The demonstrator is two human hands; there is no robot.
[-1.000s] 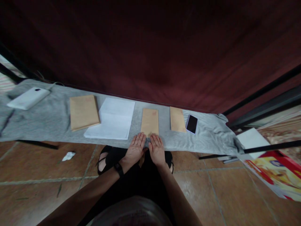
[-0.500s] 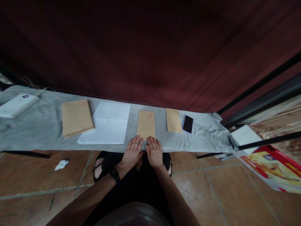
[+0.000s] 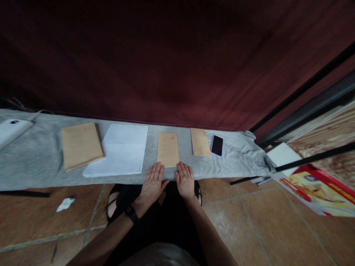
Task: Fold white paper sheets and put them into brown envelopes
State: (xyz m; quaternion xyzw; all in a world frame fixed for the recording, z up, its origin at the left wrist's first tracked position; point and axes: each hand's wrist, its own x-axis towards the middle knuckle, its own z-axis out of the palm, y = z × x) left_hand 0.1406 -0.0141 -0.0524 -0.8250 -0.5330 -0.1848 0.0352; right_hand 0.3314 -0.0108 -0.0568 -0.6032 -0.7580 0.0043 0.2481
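Head view, looking down on a grey-covered counter [image 3: 41, 162]. Flat near the front edge, a brown envelope [image 3: 168, 149], straight out ahead of both hands, with long axis running from front edge towards back edge. No clearly nearer hand: left hand [image 3: 152, 186] with fingertips touching the envelope's front left corner, right hand [image 3: 185, 184] with fingertips at its front right corner, contact there too fine to tell. Both hands palm down, fingers stretched out, grasping nothing. Towards the counter's left end, white sheets [image 3: 122, 151], then a brown paper stack [image 3: 82, 146] overlapping their left side, then a white device [image 3: 13, 131], partly out of view. Towards the right end, a second envelope [image 3: 200, 142], apart from the first and slightly skewed, with a dark-screened phone [image 3: 217, 145] just beside. Beyond the back edge, a dark red curtain [image 3: 166, 66].
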